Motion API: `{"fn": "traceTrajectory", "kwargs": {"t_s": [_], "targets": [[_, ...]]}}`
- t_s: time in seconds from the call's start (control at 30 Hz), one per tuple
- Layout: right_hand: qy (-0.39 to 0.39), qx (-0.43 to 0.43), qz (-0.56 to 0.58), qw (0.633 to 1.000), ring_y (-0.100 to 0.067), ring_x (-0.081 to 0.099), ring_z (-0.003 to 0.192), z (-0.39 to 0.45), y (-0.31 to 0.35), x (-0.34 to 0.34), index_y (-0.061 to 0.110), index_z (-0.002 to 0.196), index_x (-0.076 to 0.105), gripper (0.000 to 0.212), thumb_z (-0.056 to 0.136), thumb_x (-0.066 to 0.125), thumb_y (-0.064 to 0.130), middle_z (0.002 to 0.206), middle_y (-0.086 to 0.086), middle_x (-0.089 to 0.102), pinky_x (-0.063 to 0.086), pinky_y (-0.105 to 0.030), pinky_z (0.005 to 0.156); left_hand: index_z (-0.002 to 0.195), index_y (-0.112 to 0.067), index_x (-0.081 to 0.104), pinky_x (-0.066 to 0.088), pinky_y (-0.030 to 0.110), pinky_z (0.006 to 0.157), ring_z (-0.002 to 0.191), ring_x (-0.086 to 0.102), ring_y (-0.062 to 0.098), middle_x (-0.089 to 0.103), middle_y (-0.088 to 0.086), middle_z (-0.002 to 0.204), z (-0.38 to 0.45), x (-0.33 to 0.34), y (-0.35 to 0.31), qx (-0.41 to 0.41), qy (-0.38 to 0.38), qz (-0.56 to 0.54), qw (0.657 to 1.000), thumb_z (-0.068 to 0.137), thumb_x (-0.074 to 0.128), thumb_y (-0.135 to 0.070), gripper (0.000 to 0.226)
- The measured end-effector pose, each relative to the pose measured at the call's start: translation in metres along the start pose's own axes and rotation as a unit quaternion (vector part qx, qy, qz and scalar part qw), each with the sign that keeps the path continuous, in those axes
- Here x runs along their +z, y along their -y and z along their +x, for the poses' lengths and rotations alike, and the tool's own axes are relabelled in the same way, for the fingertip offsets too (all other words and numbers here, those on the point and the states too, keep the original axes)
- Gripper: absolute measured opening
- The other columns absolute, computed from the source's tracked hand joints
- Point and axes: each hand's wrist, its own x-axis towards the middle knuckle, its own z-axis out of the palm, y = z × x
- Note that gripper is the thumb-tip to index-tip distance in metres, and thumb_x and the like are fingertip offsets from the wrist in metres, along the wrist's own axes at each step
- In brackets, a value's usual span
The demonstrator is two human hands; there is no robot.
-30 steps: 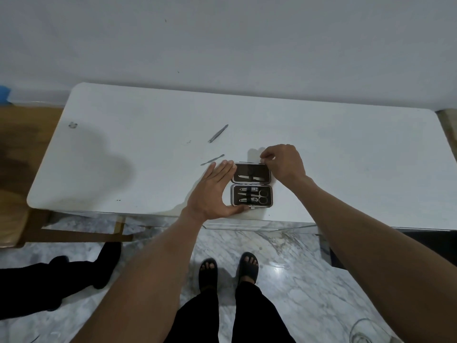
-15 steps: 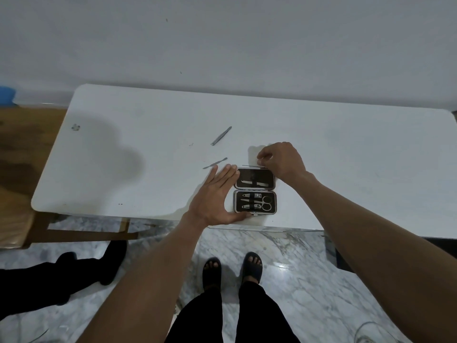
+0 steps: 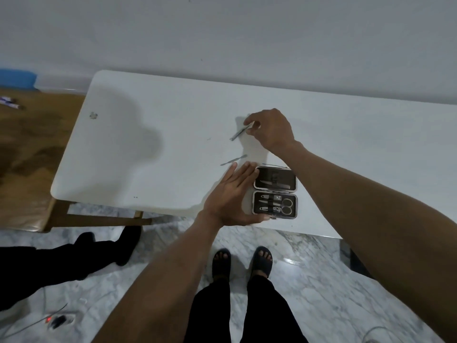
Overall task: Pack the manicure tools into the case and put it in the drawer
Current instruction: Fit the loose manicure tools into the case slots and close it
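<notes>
A: Where's the loose tool?

B: Upper middle of the frame, on the tabletop [image 3: 148, 149]. My right hand [image 3: 270, 131] pinches the tweezers [image 3: 241, 132]; they slant down-left. The case [image 3: 275, 192] lies below, open, my left hand [image 3: 232, 194] flat beside it.

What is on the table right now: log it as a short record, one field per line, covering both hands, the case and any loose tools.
surface: white table
case: small black manicure case, open flat near the front edge
packed: small scissors and other metal tools strapped inside
left hand: flat, fingers straight, against the case's left side
right hand: pinching a slim metal tool
loose: one thin metal tool beyond the left fingertips
</notes>
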Motion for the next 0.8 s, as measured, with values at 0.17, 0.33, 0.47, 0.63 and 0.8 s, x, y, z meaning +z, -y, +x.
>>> {"fn": "traceTrajectory", "kwargs": {"t_s": [0.17, 0.33, 0.47, 0.63, 0.8], "targets": [[0.058, -0.079, -0.09, 0.991, -0.024, 0.053, 0.109, 0.009, 0.016, 0.015, 0.03, 0.105, 0.074, 0.022, 0.087, 0.066, 0.022, 0.104, -0.002, 0.067, 0.042, -0.031, 0.075, 0.152, 0.007, 0.04, 0.021, 0.057, 0.127, 0.156, 0.027, 0.031, 0.036, 0.018, 0.163, -0.001, 0.004, 0.003, 0.003, -0.02, -0.011, 1.0, 0.073, 0.08, -0.067, 0.116], [0.052, -0.113, -0.148, 0.981, -0.025, 0.048, 0.106, 0.006, 0.022, 0.017, 0.026, 0.098, 0.076, 0.016, 0.088, 0.065, 0.024, 0.1, -0.005, 0.058, 0.035, -0.03, 0.065, 0.151, 0.008, 0.042, 0.023, 0.058, 0.125, 0.155, 0.029, 0.031, 0.037, 0.019, 0.163, 0.001, 0.003, 0.002, -0.001, -0.015, -0.007, 1.0, 0.072, 0.08, -0.069, 0.116], [0.035, -0.098, -0.132, 0.986, -0.025, 0.048, 0.105, 0.003, 0.021, 0.009, 0.024, 0.097, 0.076, 0.015, 0.086, 0.067, 0.027, 0.098, -0.004, 0.062, 0.039, -0.03, 0.068, 0.15, 0.008, 0.044, 0.025, 0.058, 0.125, 0.154, 0.031, 0.031, 0.039, 0.019, 0.162, 0.0, 0.003, 0.003, 0.004, -0.031, -0.004, 1.0, 0.071, 0.081, -0.069, 0.115], [0.019, -0.019, -0.055, 0.998, -0.02, 0.056, 0.102, -0.006, 0.017, -0.011, 0.024, 0.093, 0.073, 0.013, 0.081, 0.071, 0.029, 0.092, 0.001, 0.071, 0.047, -0.032, 0.077, 0.149, 0.008, 0.045, 0.025, 0.057, 0.125, 0.153, 0.033, 0.033, 0.042, 0.019, 0.16, 0.0, 0.004, 0.004, 0.012, -0.053, -0.002, 0.999, 0.071, 0.082, -0.068, 0.115], [-0.004, 0.047, 0.021, 0.999, -0.016, 0.061, 0.073, -0.023, 0.013, -0.035, 0.019, 0.084, 0.068, 0.018, 0.072, 0.079, 0.026, 0.075, 0.006, 0.066, 0.047, -0.029, 0.067, 0.153, 0.004, 0.04, 0.017, 0.051, 0.129, 0.155, 0.028, 0.029, 0.037, 0.017, 0.163, 0.002, -0.002, 0.002, -0.004, -0.001, 0.017, 1.0, 0.071, 0.078, -0.073, 0.119]]}}
